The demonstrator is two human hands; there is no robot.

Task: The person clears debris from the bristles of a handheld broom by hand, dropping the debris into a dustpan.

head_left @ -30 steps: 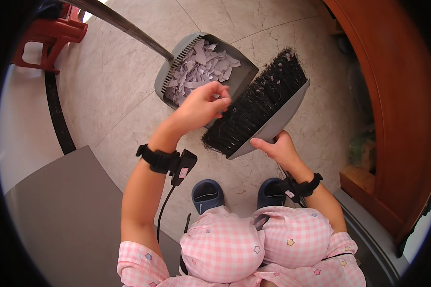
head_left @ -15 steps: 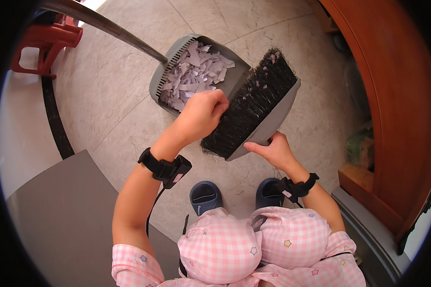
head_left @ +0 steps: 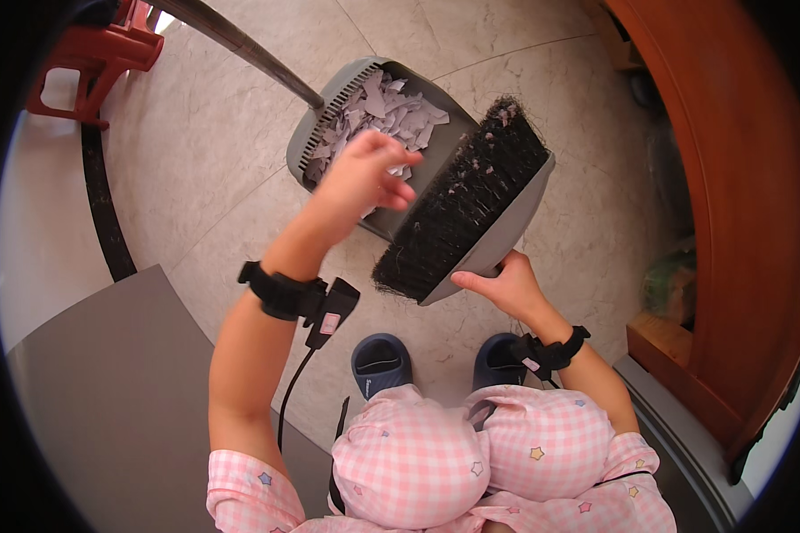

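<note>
In my right hand [head_left: 504, 286] is a broom head [head_left: 476, 195], gripped at its grey back. Its black bristles face up and to the left, with bits of lint and fluff caught among them, mostly toward the far end. My left hand [head_left: 378, 173] hovers over the dustpan, fingers apart and slightly blurred, nothing visible in them. Beneath it, the grey dustpan [head_left: 436, 94] lies on the floor, toothed along its left rim. Torn paper scraps [head_left: 384, 111] are heaped inside, partly hidden by my left hand. A metal handle [head_left: 244, 49] rises from the dustpan toward the upper left.
A red plastic stool [head_left: 107, 58] stands at the far left. Along the right runs reddish-brown wooden furniture [head_left: 729, 222]. A grey panel [head_left: 120, 355] fills the lower left. My feet in dark blue slippers [head_left: 382, 362] rest on the tiled floor [head_left: 240, 133] below the broom.
My left hand has drawn away from the bristles, up and left over the paper scraps, and its closed fingers have spread. The broom head stays almost where it was in my right hand.
</note>
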